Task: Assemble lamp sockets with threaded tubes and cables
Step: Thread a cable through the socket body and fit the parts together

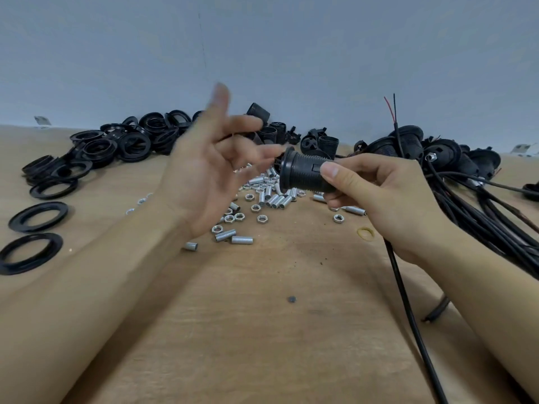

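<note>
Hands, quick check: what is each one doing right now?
Left hand: open, fingers spread, holding nothing.
Right hand: gripping the black lamp socket.

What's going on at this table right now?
A person is assembling lamp sockets at a wooden table. The right hand grips a black socket with a black cable trailing below the hand. The left hand is open beside the socket's flanged end, blurred. Threaded tubes and nuts lie scattered behind; black rings are piled left, wired sockets right.
</note>
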